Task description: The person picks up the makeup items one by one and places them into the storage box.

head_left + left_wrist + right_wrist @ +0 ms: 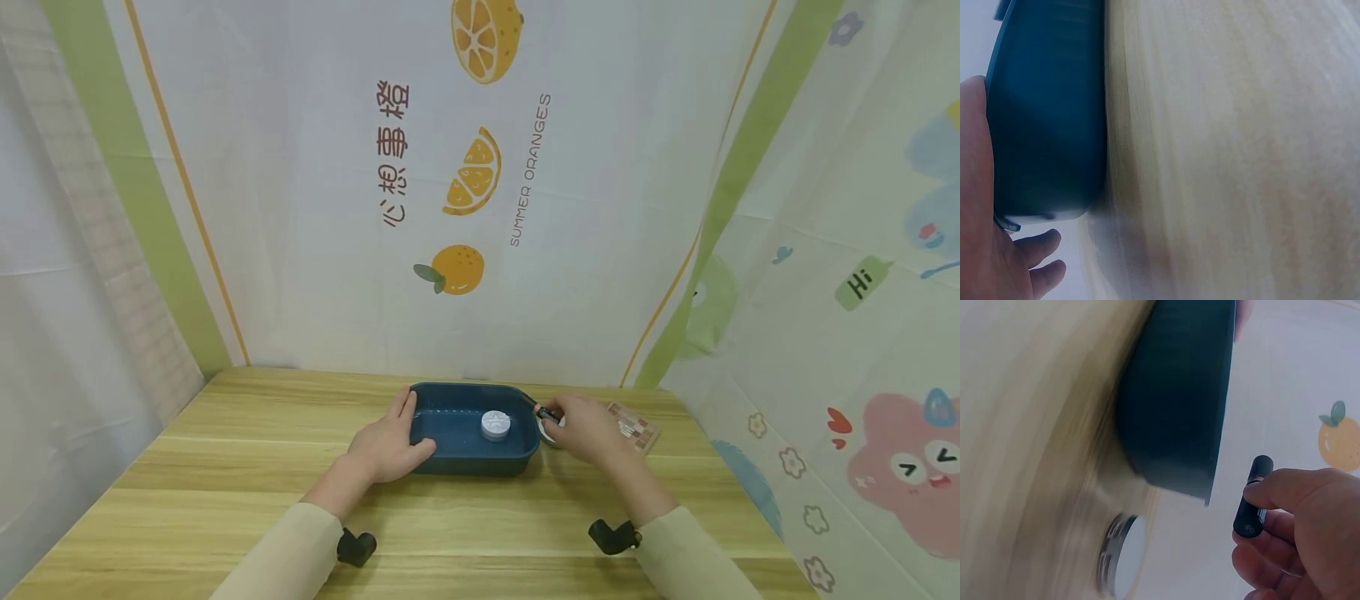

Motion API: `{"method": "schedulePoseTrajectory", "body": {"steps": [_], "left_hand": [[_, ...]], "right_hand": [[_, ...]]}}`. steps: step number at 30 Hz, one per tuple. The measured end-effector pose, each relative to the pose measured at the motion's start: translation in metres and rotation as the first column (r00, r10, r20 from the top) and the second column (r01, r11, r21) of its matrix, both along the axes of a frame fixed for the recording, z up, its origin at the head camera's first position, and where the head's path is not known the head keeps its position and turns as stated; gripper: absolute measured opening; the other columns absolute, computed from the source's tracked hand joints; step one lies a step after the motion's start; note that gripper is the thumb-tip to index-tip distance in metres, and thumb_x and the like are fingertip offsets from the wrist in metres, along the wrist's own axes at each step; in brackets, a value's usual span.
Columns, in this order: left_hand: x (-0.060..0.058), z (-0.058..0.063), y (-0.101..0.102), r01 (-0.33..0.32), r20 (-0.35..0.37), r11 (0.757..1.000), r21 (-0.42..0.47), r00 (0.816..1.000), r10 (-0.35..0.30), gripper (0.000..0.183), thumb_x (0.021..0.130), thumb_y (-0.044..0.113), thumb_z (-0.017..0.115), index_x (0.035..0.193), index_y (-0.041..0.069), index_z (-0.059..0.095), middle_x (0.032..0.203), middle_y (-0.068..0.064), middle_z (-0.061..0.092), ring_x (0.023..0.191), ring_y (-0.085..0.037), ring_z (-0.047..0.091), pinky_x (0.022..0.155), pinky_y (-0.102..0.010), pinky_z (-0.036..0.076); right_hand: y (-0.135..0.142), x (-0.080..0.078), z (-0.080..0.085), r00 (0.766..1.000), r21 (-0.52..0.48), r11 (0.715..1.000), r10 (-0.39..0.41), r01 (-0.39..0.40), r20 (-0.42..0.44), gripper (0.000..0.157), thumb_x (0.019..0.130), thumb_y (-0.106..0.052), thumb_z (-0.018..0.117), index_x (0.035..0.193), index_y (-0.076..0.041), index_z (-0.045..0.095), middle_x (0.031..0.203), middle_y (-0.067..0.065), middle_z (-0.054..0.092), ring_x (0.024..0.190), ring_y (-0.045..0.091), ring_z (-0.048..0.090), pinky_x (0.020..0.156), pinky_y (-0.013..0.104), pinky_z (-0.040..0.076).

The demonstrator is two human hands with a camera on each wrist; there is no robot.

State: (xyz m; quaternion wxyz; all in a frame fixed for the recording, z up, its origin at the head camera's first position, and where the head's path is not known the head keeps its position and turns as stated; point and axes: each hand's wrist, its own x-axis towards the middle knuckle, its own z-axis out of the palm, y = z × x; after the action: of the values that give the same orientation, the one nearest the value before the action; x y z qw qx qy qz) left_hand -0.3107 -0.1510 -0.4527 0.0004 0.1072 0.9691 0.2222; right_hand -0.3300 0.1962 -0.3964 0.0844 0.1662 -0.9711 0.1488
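Note:
A dark blue plastic bin (pixel 457 467) stands on the table. My left hand (pixel 386 442) holds its left end, thumb over the near rim and fingers at the far corner; two fingertips show beyond the end wall (pixel 1054 156) in the left wrist view. Inside, toward the right, lies a round whitish case (pixel 495 424) with a star pattern. Just right of the bin, my right hand (pixel 588 429) pinches a small black tube like a lipstick (pixel 1254 500), a pinkish band round it. Below that hand sits a flat round white-topped container (pixel 1127 559), partly hidden in the head view.
A palette (pixel 636 427) of brown and pink squares lies to the right, behind my right hand. The wood-grain table (pixel 480 525) ends at a white curtain (pixel 330 317) with printed oranges. Another printed cloth (pixel 810 358) hangs along the right side.

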Motion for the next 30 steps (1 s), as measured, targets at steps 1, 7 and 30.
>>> {"method": "schedulePoseTrajectory", "body": {"steps": [1,7,30], "left_hand": [[0.0,0.0,0.0,0.0,0.0,1.0,-0.002,1.0,0.0,0.101,0.098,0.053,0.054,0.177,0.004,0.013,0.186,-0.015,0.008,0.049,-0.022,0.043,0.049,-0.035,0.027],[0.001,0.001,0.0,-0.002,0.005,1.0,-0.013,1.0,0.002,0.102,0.097,0.053,0.054,0.176,0.003,0.014,0.186,-0.015,0.008,0.05,-0.023,0.047,0.049,-0.035,0.028],[0.002,0.001,-0.001,-0.004,0.001,1.0,-0.008,1.0,0.004,0.101,0.097,0.051,0.054,0.176,0.003,0.014,0.187,-0.015,0.008,0.051,-0.022,0.047,0.049,-0.035,0.028]], "right_hand": [[-0.002,0.001,0.0,1.0,0.002,1.0,0.001,-0.001,-0.003,0.023,0.101,-0.027,0.074,0.12,-0.015,0.08,0.108,0.003,0.078,0.095,0.021,0.072,0.084,0.047,0.06],[-0.017,0.006,0.003,1.0,0.027,1.0,0.011,-0.011,-0.008,0.024,0.1,-0.029,0.075,0.12,-0.015,0.08,0.11,0.002,0.076,0.097,0.019,0.071,0.086,0.045,0.06],[-0.047,0.016,-0.005,0.976,0.062,0.974,0.214,-0.217,0.051,0.019,0.104,-0.026,0.075,0.118,-0.015,0.08,0.108,0.0,0.072,0.09,0.013,0.062,0.083,0.041,0.056]]}}
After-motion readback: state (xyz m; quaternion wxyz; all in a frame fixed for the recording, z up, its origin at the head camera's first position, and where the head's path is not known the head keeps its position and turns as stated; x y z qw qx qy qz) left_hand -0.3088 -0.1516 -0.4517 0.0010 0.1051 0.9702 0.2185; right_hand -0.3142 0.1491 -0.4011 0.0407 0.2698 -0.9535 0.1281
